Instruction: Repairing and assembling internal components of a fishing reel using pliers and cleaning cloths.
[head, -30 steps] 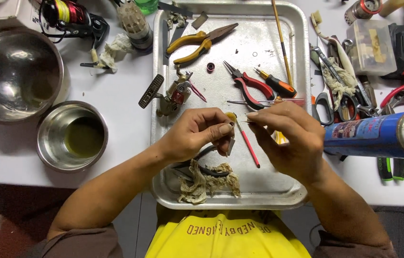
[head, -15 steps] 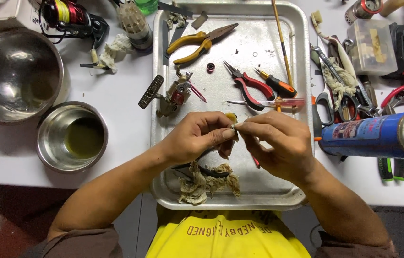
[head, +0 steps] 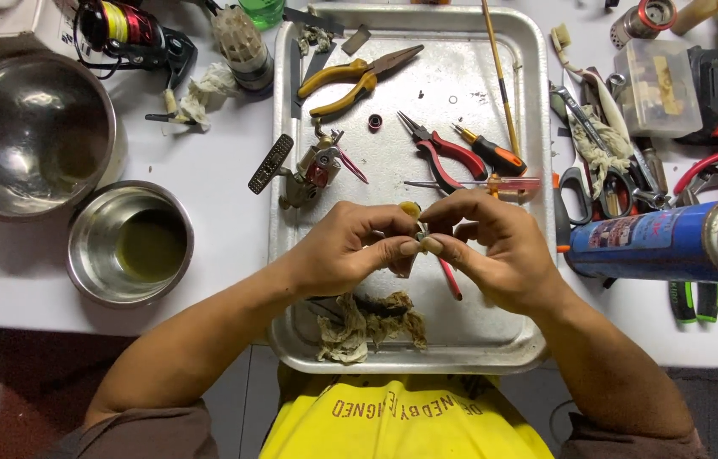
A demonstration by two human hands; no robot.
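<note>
Left hand [head: 346, 251] pinched shut on small metal part [head: 414, 223], thumb and forefinger closed on it; right hand [head: 495, 246] meets it fingertip to fingertip, also pinching same part. Part held above near-middle of steel tray [head: 537, 102], just over dirty rag [head: 367, 319]. Judged step: fitting or twisting tiny piece between both hands. Next move calls for steady two-handed grip, fine turning, part kept over tray in case it drops. Red pliers [head: 440, 153], orange screwdriver [head: 486, 153] far side; blue canister [head: 656, 242] right; oily bowl [head: 130, 242] left
</note>
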